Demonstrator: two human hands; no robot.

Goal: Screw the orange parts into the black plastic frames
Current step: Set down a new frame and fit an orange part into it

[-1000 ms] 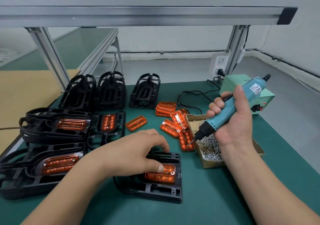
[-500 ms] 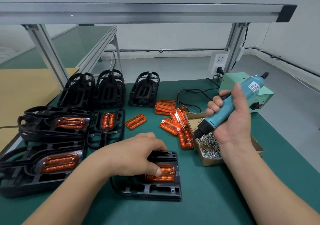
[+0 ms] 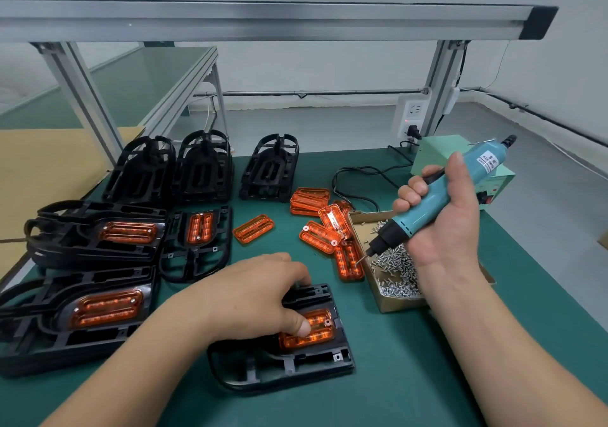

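- Nearest me on the green bench point(image 3: 411, 377), the black plastic frame point(image 3: 289, 362) lies flat, with the orange part point(image 3: 317, 329) seated in its recess. My left hand point(image 3: 250, 298) clamps both: thumb pressed on the part, fingers curled over the frame's far edge.
- Risk: the part is smooth, ribbed, translucent plastic. If my thumb slips, it may shift off its holes and a screw could drive crooked.
- My right hand point(image 3: 441, 229) wraps its fingers round the teal electric screwdriver point(image 3: 437, 196), bit at the edge of the cardboard box of screws point(image 3: 391, 300).
- Risk: the screws are small, loose metal, so one could drop in transit.
- Farther: loose orange parts point(image 3: 320, 235), then empty openwork frames point(image 3: 269, 166).
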